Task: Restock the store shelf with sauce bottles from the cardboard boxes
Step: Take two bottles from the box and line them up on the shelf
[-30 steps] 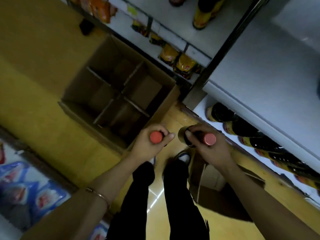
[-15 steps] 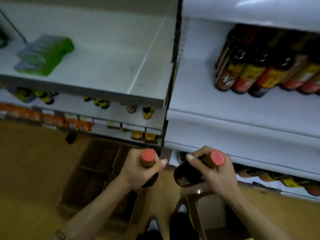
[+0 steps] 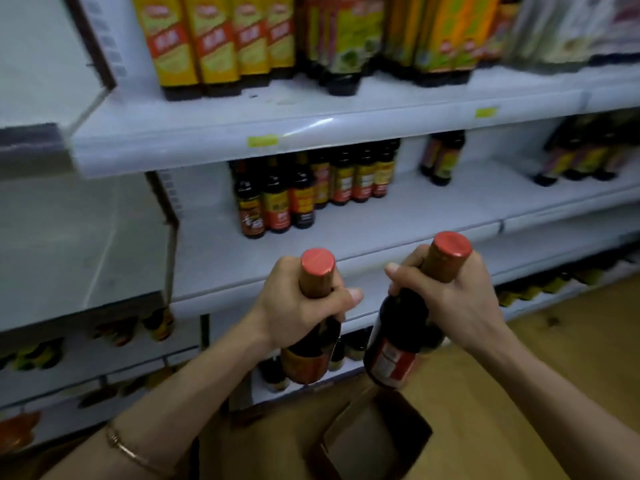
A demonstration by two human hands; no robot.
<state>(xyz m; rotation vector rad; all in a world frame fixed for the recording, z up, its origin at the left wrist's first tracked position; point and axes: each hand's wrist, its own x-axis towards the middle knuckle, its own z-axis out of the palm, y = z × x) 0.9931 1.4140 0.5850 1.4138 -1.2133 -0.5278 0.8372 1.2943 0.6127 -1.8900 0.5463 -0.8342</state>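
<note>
Change: both bottles have risen from below the white shelf edge to in front of it.
Left bottle: upright, red cap up, at 6 o'clock; left hand clenched round its neck.
Right bottle: tilted, cap toward 1 o'clock; right hand grasps its neck.
Middle shelf: at 12 o'clock, shelved bottles standing at its back.
Cardboard box: open, on the floor at 6 o'clock, under the right bottle.
Bracelet: on the left wrist, 8 o'clock.
</note>
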